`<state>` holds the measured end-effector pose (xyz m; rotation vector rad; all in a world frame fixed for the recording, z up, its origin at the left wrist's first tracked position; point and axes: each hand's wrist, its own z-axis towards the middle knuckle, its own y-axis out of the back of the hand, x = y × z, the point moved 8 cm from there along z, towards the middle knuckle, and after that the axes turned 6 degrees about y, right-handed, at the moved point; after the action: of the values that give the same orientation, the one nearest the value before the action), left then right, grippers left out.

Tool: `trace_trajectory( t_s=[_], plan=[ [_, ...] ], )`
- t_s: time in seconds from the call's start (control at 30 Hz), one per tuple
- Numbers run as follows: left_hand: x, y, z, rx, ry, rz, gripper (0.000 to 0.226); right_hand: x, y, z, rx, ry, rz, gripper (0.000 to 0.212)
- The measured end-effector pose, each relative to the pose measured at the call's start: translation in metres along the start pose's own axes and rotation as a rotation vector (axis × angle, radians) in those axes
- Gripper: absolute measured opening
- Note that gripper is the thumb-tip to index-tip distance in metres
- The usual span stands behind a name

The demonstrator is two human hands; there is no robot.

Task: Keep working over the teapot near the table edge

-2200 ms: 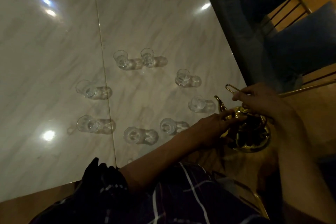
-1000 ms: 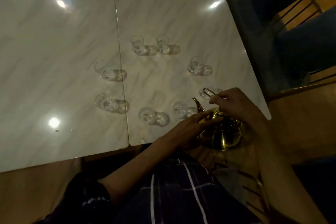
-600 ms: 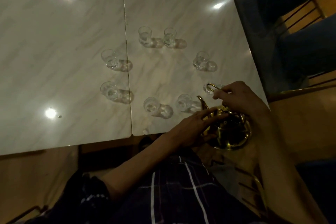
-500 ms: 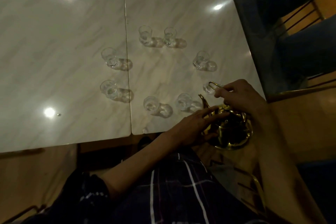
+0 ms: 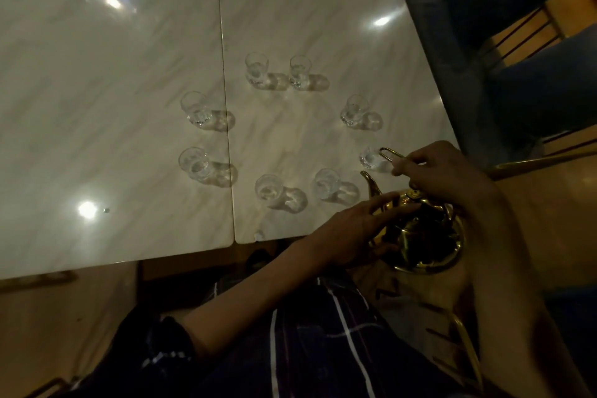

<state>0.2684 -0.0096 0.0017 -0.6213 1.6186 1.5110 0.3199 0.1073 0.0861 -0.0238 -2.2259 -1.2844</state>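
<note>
- The gold teapot [image 5: 423, 233] sat at the near right corner of the marble table [image 5: 129, 107], partly over the near edge; compared with the earliest view, it had been carried inward from beyond the right edge and then held almost stationary over the last half second.
- The right hand [image 5: 452, 178] gripped the teapot's thin looped handle [image 5: 392, 153], fingers curled round it above the lid knob [image 5: 414, 194].
- The left hand [image 5: 349, 233] lay against the near side of the teapot body with fingers extended, the index finger pointing along the lid towards the knob; it steadied the pot and did not clasp it.
- The curved spout [image 5: 371, 184] pointed towards the table centre, just beside the nearest shot glass [image 5: 326, 186] and near the right-edge shot glass [image 5: 371, 160], which the handle loop partly overlapped.
- Judgement: the small recent displacement suggested the pot was being positioned and braced at the ring of glasses, not yet tipped; no liquid stream was visible.
- Eight small clear glasses stood upright in a rough ring on the right half of the table; in the dim light, probably all were empty.
- A seam [image 5: 224, 107] ran from the far edge to the near edge, dividing the tabletop into two slabs; two glasses stood left of it.
- Ceiling lights reflected off the polished top.
- Blue upholstered chairs [image 5: 533, 90] with wooden frames stood beyond the right edge.
- A dark plaid garment [image 5: 307, 349] covered the person's lap below the near edge, over a wooden floor [image 5: 64, 317].
</note>
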Motion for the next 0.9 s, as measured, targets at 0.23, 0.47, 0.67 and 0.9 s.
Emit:
trace_trajectory(
  t_s=[0.23,0.47,0.67,0.9],
  plan=[
    [-0.006,0.004,-0.004,-0.012,-0.006,0.003,0.072,0.005,0.003,-0.005,-0.005,0.021,-0.037,0.027],
    [-0.008,0.006,-0.007,-0.035,-0.006,-0.006,0.073,0.010,0.003,-0.006,0.015,0.034,-0.049,0.029],
    [-0.010,0.009,-0.007,-0.060,-0.025,-0.004,0.072,0.014,0.004,-0.006,0.019,0.027,-0.038,0.030],
    [-0.009,0.012,-0.007,-0.061,-0.012,0.001,0.070,0.019,0.004,-0.007,0.027,0.021,-0.019,0.031]
  ],
)
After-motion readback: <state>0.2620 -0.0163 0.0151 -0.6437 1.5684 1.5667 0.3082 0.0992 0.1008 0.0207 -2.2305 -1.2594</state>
